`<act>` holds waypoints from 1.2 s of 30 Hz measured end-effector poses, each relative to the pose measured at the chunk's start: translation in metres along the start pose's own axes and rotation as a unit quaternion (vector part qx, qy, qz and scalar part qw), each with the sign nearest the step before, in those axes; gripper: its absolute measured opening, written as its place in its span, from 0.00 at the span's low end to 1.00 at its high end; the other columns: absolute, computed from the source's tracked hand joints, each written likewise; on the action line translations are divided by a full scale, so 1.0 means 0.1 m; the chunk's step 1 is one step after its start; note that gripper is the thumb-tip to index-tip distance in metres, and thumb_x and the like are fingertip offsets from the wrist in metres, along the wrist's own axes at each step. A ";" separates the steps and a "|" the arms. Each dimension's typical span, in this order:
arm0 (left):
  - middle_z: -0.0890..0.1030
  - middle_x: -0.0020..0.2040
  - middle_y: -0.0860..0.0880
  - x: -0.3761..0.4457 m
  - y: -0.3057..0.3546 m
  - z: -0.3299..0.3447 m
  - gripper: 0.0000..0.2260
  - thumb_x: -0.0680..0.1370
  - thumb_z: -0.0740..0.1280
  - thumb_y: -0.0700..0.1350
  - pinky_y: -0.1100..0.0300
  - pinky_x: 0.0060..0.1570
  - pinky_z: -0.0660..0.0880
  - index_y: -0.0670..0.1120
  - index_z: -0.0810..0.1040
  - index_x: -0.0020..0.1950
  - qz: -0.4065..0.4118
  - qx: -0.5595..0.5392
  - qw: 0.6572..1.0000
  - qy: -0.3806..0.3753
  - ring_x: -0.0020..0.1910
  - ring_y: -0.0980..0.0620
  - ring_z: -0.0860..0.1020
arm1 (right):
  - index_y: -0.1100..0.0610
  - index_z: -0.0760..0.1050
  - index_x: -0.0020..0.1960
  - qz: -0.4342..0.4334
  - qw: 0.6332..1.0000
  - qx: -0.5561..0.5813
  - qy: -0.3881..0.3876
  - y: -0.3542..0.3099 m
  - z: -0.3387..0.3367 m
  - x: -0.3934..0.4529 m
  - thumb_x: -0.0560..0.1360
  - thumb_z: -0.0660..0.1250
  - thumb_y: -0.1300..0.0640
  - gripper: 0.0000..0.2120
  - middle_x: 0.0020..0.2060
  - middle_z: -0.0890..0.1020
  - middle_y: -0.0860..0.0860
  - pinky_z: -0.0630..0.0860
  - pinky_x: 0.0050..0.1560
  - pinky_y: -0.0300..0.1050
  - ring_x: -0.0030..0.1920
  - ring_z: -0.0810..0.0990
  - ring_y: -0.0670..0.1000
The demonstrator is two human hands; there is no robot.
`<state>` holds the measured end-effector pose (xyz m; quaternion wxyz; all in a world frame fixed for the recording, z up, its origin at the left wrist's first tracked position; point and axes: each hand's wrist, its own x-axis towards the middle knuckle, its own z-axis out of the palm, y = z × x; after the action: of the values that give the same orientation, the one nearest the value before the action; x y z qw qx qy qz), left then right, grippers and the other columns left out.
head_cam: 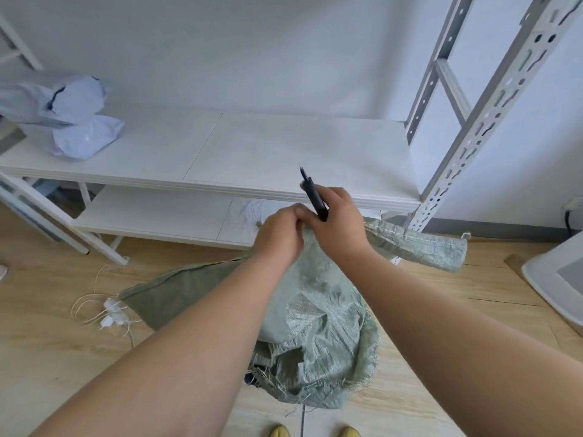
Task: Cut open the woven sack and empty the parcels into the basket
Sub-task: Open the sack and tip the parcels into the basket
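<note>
A green woven sack (318, 313) hangs in front of me over the wooden floor, its frayed open mouth (315, 383) pointing down near my feet. My left hand (279, 236) grips the sack's bunched top end. Right beside it, my right hand (339, 223) also grasps that top end and holds a black utility knife (312, 195), whose blade points up and away. A dark object peeks from the sack's mouth at its left edge; other contents are hidden. A white basket (555, 282) shows at the right edge.
A white two-level metal shelf (252, 152) stands ahead, with pale blue parcels (72, 121) on its upper left. Another flat green sack (419, 247) lies on the floor to the right. Loose string and white tags (107, 310) lie at the left. A white parcel (249, 214) sits on the lower shelf.
</note>
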<state>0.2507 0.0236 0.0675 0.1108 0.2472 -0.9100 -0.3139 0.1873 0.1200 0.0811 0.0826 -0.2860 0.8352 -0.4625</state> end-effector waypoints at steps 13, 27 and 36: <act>0.78 0.53 0.51 0.00 -0.49 -0.22 0.17 0.72 0.72 0.55 0.53 0.54 0.68 0.51 0.74 0.57 -0.131 0.256 0.939 -0.187 0.57 0.47 0.76 | 0.55 0.76 0.50 0.139 0.977 -0.140 0.082 0.46 -0.23 0.04 0.76 0.64 0.57 0.05 0.42 0.75 0.52 0.60 0.28 0.40 0.33 0.71 0.50; 0.76 0.58 0.46 -0.06 -0.49 -0.25 0.10 0.78 0.63 0.44 0.53 0.49 0.73 0.51 0.77 0.57 -0.097 0.127 0.977 0.139 0.55 0.43 0.77 | 0.51 0.73 0.42 0.120 0.988 -0.076 0.065 0.38 -0.17 0.09 0.75 0.66 0.52 0.05 0.30 0.75 0.47 0.64 0.30 0.42 0.34 0.74 0.52; 0.78 0.54 0.49 -0.06 -0.59 -0.23 0.10 0.79 0.64 0.47 0.59 0.43 0.69 0.49 0.77 0.59 -0.155 0.061 0.986 0.013 0.52 0.46 0.77 | 0.51 0.73 0.51 0.149 0.986 -0.034 -0.062 0.49 -0.05 0.00 0.73 0.71 0.50 0.11 0.35 0.77 0.45 0.71 0.35 0.42 0.38 0.77 0.52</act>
<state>0.2868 -0.0251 0.0478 0.0579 0.3955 -0.8766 -0.2681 0.1661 0.1435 0.0440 0.1928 -0.1892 0.8770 -0.3973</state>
